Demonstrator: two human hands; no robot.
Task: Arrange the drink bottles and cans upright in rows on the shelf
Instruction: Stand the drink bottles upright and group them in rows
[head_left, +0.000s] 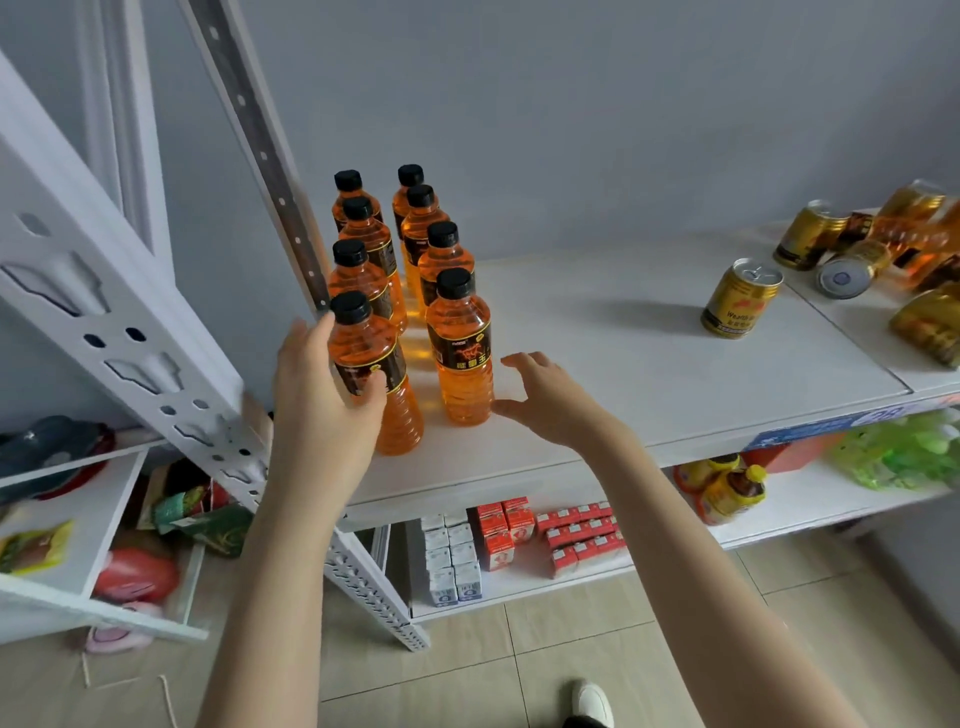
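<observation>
At the shelf's (649, 364) left end, the left hand's (322, 395) grip is wrapping the front-left bottle (371, 371), the right hand (545, 400) hovering spread beside its neighbour (462, 353); the cans (740, 299) far right are waiting next.

Eight orange drink bottles (460, 348) with black caps stand upright in two rows at the shelf's (623, 364) left end; gold cans (740, 299) sit jumbled far right.
</observation>
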